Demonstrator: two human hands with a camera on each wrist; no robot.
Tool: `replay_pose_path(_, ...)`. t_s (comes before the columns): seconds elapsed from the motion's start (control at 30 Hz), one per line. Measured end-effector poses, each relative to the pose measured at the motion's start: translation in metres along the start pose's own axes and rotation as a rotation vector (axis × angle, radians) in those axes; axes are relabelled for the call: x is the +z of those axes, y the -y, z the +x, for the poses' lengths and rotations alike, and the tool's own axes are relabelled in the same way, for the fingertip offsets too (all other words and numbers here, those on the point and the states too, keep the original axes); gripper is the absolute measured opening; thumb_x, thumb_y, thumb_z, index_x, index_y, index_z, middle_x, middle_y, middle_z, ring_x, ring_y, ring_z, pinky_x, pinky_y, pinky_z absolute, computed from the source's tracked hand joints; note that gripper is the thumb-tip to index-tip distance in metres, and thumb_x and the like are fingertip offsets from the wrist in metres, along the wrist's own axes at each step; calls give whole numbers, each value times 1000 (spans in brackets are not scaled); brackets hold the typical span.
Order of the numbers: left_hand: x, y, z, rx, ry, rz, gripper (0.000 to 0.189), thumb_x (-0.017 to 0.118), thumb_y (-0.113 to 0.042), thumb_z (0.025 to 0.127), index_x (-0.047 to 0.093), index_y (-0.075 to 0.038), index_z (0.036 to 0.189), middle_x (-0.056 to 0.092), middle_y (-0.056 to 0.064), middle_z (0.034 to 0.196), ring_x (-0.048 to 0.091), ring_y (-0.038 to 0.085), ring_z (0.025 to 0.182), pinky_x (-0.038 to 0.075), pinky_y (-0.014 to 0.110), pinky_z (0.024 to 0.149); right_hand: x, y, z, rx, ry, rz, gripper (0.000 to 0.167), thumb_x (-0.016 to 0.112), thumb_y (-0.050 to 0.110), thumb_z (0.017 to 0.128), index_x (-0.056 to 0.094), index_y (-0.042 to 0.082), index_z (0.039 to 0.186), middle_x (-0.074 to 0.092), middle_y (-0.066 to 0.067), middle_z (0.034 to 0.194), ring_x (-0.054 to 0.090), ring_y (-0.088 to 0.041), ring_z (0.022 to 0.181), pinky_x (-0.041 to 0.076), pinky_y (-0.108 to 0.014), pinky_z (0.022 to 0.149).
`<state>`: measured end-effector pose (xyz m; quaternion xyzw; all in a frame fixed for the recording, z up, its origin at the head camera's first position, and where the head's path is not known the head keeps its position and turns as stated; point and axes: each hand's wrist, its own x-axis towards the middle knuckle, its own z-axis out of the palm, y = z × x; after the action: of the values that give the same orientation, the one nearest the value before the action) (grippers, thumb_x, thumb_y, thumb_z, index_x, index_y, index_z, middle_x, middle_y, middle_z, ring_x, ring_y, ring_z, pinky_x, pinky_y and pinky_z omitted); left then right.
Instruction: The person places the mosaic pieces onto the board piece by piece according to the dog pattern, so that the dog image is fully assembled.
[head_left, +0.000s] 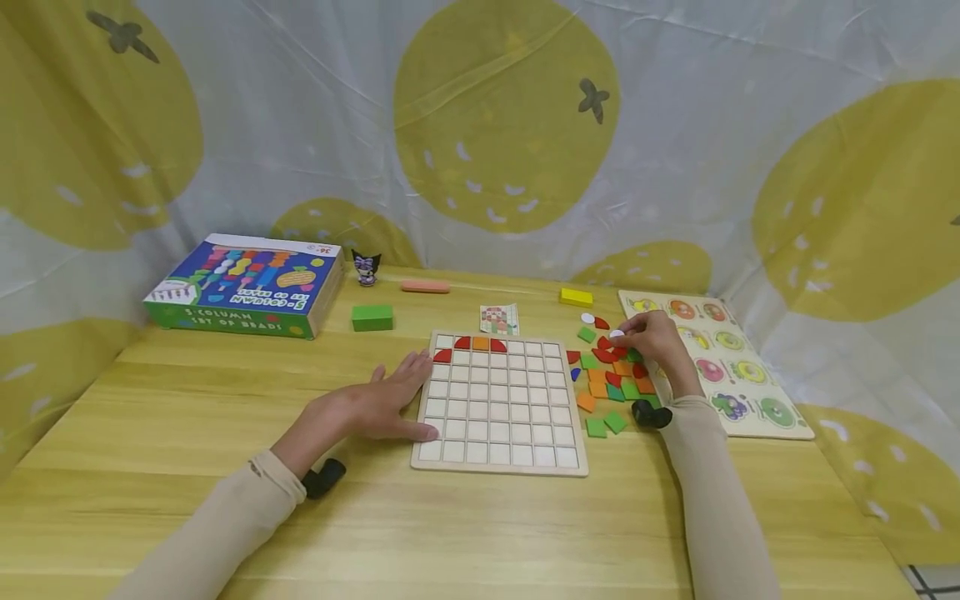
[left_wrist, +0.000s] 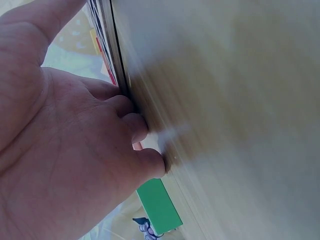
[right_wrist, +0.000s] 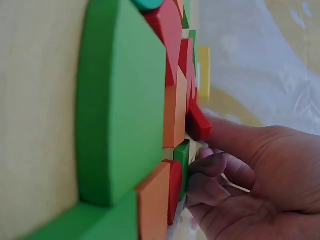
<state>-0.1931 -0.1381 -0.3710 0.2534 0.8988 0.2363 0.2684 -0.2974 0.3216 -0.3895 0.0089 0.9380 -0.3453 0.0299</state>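
Note:
A wooden grid board [head_left: 498, 470] lies mid-table. In its upper left cells sit red quarter-round pieces [head_left: 442, 356] and an orange square [head_left: 481, 343]. My left hand [head_left: 382, 407] rests along the board's left edge, thumb over the frame near the lower left corner, fingers extended. To the right of the board lies a loose spread of green, orange, red and blue pieces [head_left: 597, 389]. At its far end my right hand [head_left: 654, 337] pinches a white round piece [head_left: 617, 333] between thumb and fingertips. A red piece [right_wrist: 199, 122] leans beside the thumb in the right wrist view, where the white piece is hidden.
A fruit puzzle board [head_left: 772, 425] lies right of the loose pieces. Behind the grid are a small picture card [head_left: 499, 320], a yellow block [head_left: 576, 297] and a pink stick [head_left: 425, 287]. A green block [head_left: 372, 318], a figurine [head_left: 366, 268] and a bead-set box [head_left: 243, 287] stand left.

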Motion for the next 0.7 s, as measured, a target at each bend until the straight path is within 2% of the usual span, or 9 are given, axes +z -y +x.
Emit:
replay_pose_path(0.1, 0, -3, -1, -3, -2, 3, 108, 69, -49, 104, 2, 4, 170, -9, 23, 179, -7, 41, 166, -3, 68, 130, -1, 0, 0, 2, 6, -7, 29, 83, 19, 97, 73, -6, 105, 68, -7, 89, 58, -22, 82, 49, -30, 74)
replay_pose_path(0.3, -2, -1, -2, 5, 1, -12, 111, 69, -53, 103, 2, 4, 171, -9, 23, 179, -7, 40, 166, -4, 68, 130, -2, 2, 0, -9, -4, -17, 27, 81, 17, 98, 68, -5, 103, 68, -10, 93, 58, -25, 84, 49, -31, 75)
replay_pose_path(0.53, 3, 15, 5, 46, -4, -44, 121, 69, -68, 97, 1, -1, 172, -12, 20, 180, -11, 40, 166, -8, 71, 127, -3, -1, 1, -18, 10, -8, 28, 78, 20, 101, 63, -3, 103, 61, -9, 93, 55, -25, 86, 48, -33, 76)
replay_pose_path(0.57, 2, 12, 4, 36, 2, -46, 121, 69, -68, 97, 1, -2, 172, -12, 19, 180, -11, 40, 166, -8, 71, 127, -2, -2, 1, -20, 12, -8, 27, 77, 20, 102, 62, -2, 101, 60, -9, 92, 54, -26, 85, 47, -33, 76)
replay_pose_path(0.7, 7, 18, 8, 13, 2, -29, 122, 69, -69, 96, 0, -4, 173, -13, 16, 181, -11, 37, 167, -7, 69, 129, -2, -3, 0, -32, 20, -10, 26, 74, 20, 104, 59, 0, 96, 55, -6, 86, 52, -25, 81, 45, -35, 74)
